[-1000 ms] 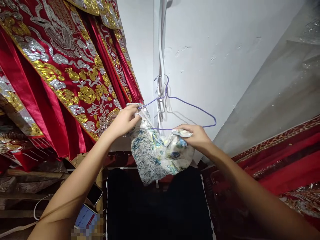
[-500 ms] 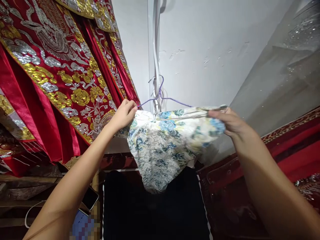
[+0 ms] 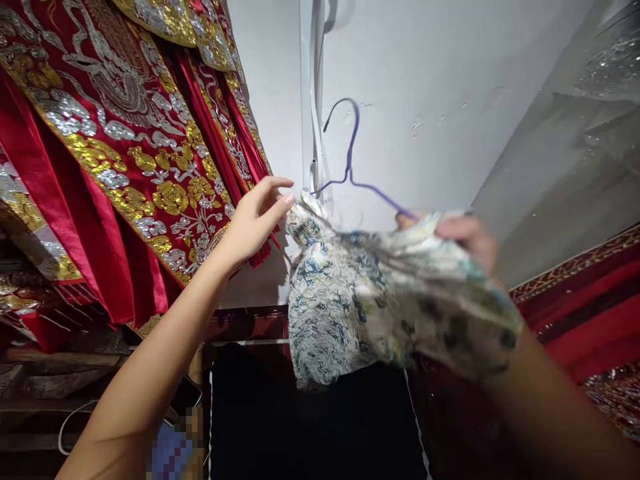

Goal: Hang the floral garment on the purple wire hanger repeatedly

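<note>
A white garment [image 3: 325,300] with blue and green floral print hangs before me, its right part blurred by motion. The purple wire hanger [image 3: 350,175] rises out of its top, tilted, with the hook over the white wall. Gathered cloth at the garment's right shoulder is gripped by my right hand [image 3: 467,237], close to the hanger's right arm. At the opposite shoulder, my left hand [image 3: 255,223] has its thumb and fingers apart, right beside the cloth; whether the thumb touches it I cannot tell.
Red drapery [image 3: 170,167] with gold and silver embroidery covers the left side. A white vertical strip [image 3: 311,80] runs down the wall [image 3: 425,67]. Clear plastic sheeting [image 3: 585,133] hangs at right. Wooden shelves [image 3: 55,405] stand at lower left.
The hanger has moved nearer and right, and now tilts. My right hand has gathered in the right sleeve, which now droops over my forearm. My left fingers have loosened from the other shoulder.
</note>
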Tool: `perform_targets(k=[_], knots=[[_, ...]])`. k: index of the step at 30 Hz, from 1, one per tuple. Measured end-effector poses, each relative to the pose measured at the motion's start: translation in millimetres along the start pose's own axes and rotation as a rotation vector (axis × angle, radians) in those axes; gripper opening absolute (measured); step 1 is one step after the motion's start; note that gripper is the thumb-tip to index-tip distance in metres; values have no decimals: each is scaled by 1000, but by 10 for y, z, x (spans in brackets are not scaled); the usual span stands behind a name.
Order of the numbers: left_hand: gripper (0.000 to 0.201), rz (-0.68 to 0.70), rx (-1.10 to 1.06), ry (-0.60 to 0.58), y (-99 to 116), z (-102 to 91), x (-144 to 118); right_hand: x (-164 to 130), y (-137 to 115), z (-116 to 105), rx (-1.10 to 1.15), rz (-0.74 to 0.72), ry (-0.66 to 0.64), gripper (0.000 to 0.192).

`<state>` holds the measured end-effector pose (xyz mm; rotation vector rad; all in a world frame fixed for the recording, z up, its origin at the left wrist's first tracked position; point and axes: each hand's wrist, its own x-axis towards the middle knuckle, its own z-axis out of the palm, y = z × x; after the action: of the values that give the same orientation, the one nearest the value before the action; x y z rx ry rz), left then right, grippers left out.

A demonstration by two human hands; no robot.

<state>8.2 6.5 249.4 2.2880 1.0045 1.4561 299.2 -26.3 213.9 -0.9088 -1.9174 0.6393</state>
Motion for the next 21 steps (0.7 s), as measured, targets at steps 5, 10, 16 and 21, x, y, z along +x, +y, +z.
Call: perform_targets(k=[5, 10, 16, 21], knots=[[48, -180, -10, -248, 442, 80, -260, -253, -315, 443, 222, -65, -572, 31], [60, -182, -43, -252, 519, -20, -427, -96, -65, 520, -243, -366, -176, 69], [64, -256, -524, -85, 417, -111, -372, 190, 387, 576, -499, -492, -77, 96], [80, -468, -937, 22, -36, -260, -309, 564, 496, 390, -585, -478, 174, 76]])
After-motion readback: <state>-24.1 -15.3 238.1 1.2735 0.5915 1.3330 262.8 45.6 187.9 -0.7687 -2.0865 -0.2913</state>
